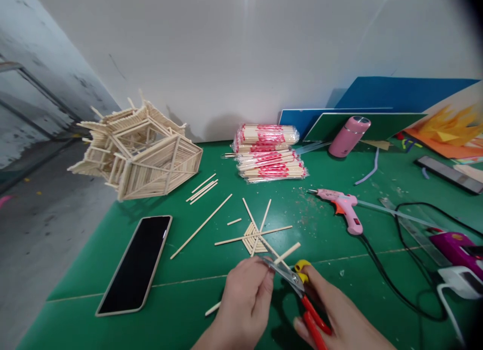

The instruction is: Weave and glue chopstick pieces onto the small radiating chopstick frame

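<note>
Wooden stick (290,252) gripped in the left hand (244,295), right hand (335,309) curled round scissors (296,278), lower centre — best to cut square — steadily

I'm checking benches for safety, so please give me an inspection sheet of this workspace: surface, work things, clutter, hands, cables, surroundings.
Surface: green table, pale specks near the pink glue gun.
Work things: small web of sticks, wrapped stick bundles, larger stick model.
Clutter: phone at left, pink bottle at back.
Hands: left hand holds a stick; right hand grips scissors, blades at that stick.
Cables: black cable from glue gun; white cable at right edge.
Surroundings: pale wall behind, grey floor at left.
</note>
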Action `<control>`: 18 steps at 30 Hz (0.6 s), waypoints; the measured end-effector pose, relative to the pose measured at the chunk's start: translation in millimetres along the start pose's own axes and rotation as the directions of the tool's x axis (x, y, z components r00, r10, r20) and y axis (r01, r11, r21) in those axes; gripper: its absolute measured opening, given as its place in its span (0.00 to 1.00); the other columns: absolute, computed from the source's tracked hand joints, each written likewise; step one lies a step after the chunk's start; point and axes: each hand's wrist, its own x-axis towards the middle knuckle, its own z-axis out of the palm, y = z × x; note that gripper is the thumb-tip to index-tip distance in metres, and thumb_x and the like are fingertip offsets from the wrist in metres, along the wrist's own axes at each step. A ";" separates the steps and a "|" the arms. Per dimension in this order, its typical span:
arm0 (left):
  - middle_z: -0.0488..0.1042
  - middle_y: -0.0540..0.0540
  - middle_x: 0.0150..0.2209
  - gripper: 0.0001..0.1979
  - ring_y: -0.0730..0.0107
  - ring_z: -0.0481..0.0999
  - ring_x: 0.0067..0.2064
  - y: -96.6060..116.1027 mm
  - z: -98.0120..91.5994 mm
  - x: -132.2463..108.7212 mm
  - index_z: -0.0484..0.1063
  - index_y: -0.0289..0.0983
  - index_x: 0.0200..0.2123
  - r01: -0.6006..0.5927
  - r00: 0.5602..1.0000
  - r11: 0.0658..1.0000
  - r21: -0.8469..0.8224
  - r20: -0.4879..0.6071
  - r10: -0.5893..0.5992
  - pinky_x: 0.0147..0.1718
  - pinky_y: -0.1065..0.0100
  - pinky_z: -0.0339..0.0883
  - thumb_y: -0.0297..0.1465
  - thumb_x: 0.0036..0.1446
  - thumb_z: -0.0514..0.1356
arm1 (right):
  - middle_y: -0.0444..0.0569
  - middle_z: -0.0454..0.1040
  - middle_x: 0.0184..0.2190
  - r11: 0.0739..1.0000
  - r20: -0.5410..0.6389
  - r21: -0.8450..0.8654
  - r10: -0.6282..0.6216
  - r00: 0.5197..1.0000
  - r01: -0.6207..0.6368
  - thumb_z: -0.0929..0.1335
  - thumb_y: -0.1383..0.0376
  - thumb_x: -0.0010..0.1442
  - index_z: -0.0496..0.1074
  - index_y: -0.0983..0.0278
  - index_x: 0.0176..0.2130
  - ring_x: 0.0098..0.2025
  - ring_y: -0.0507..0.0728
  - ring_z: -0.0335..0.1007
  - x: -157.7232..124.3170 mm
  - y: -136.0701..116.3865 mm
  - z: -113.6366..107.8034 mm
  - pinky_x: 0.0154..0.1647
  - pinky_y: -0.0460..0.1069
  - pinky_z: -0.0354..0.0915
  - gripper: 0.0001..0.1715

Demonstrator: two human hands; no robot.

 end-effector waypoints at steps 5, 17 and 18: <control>0.69 0.50 0.23 0.10 0.74 0.67 0.27 3.8 -10.8 7.6 0.71 0.34 0.26 0.355 0.928 0.849 -0.392 0.256 -0.270 0.28 0.74 0.61 0.28 0.53 0.51 | 0.54 0.69 0.40 1.000 0.019 -0.002 -0.003 1.000 0.003 0.67 0.58 0.46 0.57 0.65 0.50 0.41 0.58 0.67 -0.8 0.7 -4.6 0.41 0.49 0.64 0.33; 0.57 0.55 0.17 0.12 0.82 0.51 0.18 0.7 -10.5 8.9 0.70 0.32 0.26 0.580 0.813 0.603 -0.547 0.434 -0.389 0.16 0.77 0.45 0.36 0.51 0.55 | 0.47 0.71 0.35 0.989 0.045 0.142 -0.047 0.998 0.040 0.66 0.61 0.48 0.59 0.62 0.42 0.33 0.53 0.69 0.1 0.3 -1.0 0.33 0.45 0.65 0.21; 0.58 0.54 0.17 0.11 0.81 0.53 0.19 1.9 -8.3 8.1 0.70 0.33 0.25 0.542 0.840 0.666 -0.512 0.368 -0.400 0.17 0.77 0.48 0.35 0.52 0.54 | 0.47 0.71 0.34 0.991 0.042 0.130 -0.033 0.999 0.027 0.66 0.61 0.48 0.59 0.62 0.43 0.32 0.53 0.69 0.5 2.5 -0.1 0.32 0.45 0.65 0.22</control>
